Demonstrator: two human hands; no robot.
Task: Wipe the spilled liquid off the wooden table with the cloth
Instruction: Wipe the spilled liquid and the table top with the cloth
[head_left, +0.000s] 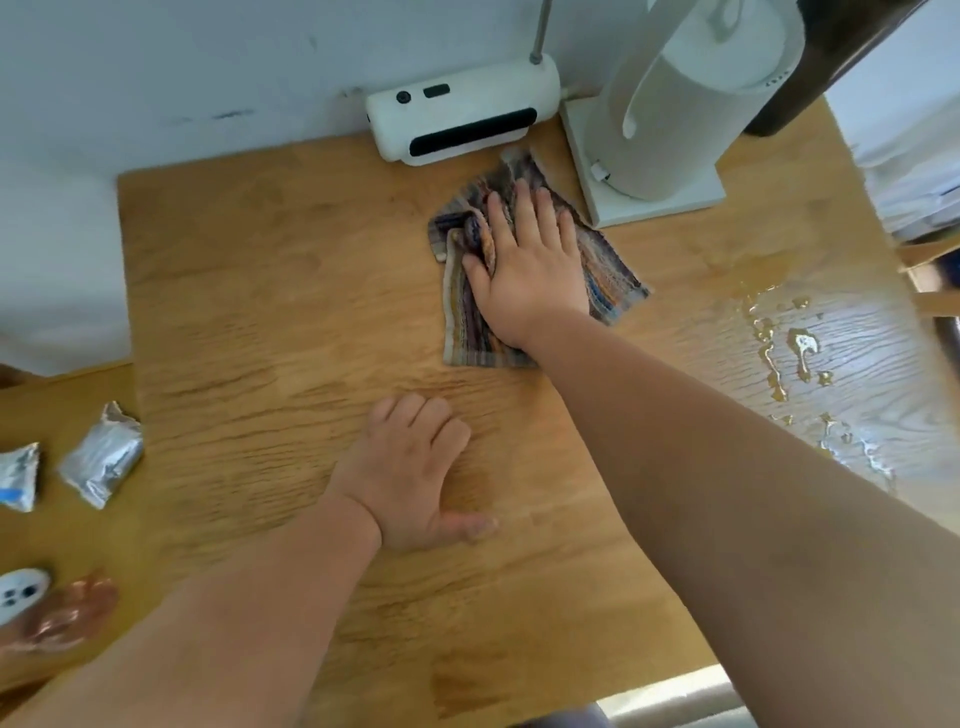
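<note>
A striped, multicoloured cloth (608, 280) lies partly bunched on the wooden table (260, 291), near its far edge. My right hand (524, 270) presses flat on the cloth with straight, spread fingers. My left hand (415, 473) rests on the bare wood nearer to me, fingers loosely bent and thumb out, holding nothing. Spilled liquid (802, 348) shines in puddles and drops on the right part of the table, apart from the cloth.
A white device (462, 111) lies against the back wall. A white stand with a paper roll (670, 104) sits right of the cloth. Two silver packets (101, 457) and a small white remote (21, 592) lie at the left.
</note>
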